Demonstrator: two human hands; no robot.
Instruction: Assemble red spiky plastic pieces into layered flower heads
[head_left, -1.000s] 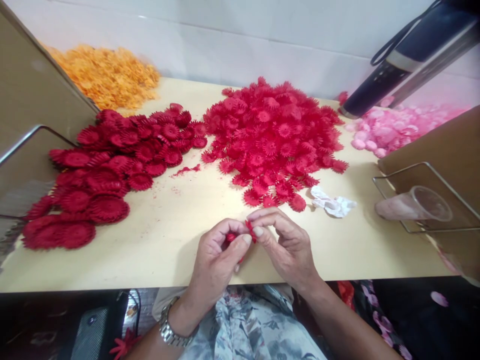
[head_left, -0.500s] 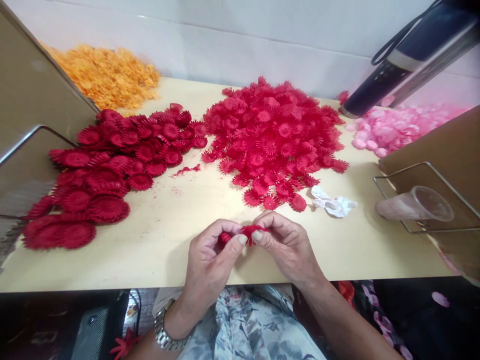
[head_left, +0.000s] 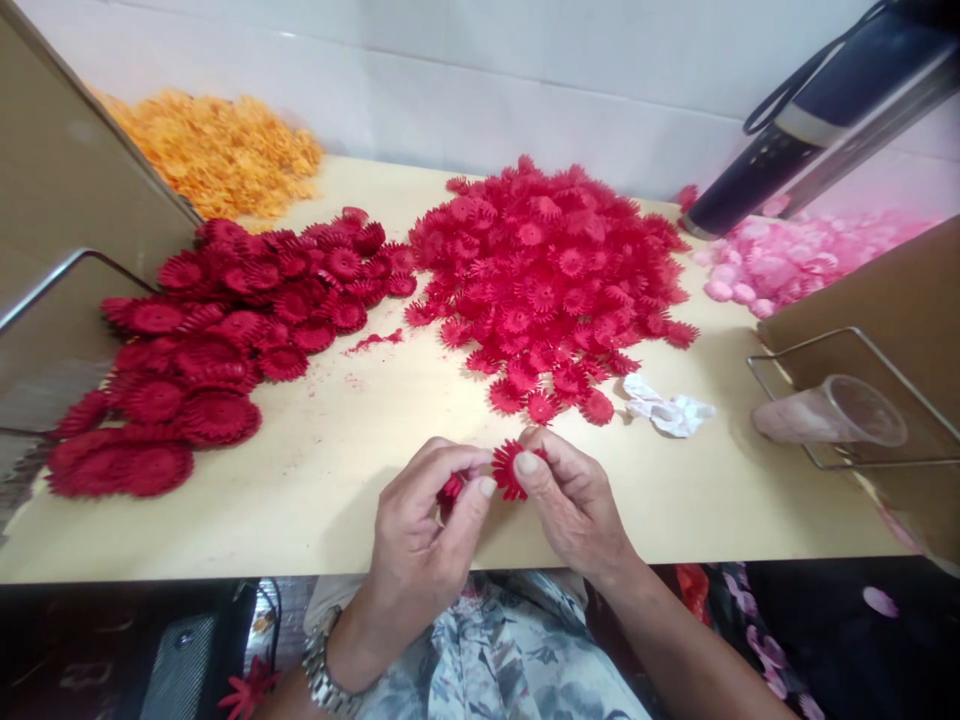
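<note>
Between the thumb and fingers of my right hand [head_left: 574, 500] is a red fringed flower piece [head_left: 508, 470], its notched edge fanned out toward the left. My left hand [head_left: 431, 515] is curled closed beside it. Inside its fingers shows another red flower piece [head_left: 451, 488], mostly hidden; whether it is one or a small stack I cannot tell. Both hands hover over the table's front part, fingertips close together. Beyond them lies a large heap of loose red flower pieces [head_left: 547, 270]. Stacked darker red flower pieces [head_left: 217, 345] spread over the table's left side.
Orange petals [head_left: 225, 150] are piled at the back left, pink pieces [head_left: 795, 255] at the back right. A dark flask [head_left: 772, 150] leans there. Crumpled white tissue [head_left: 667, 408] lies right of the heap. A plastic cup [head_left: 825, 410] sits in a wire holder on the right cardboard panel [head_left: 892, 300].
The flower piece in my right hand has turned so that its fringed face shows. My left fingertips have come slightly away from it. The heaps look the same.
</note>
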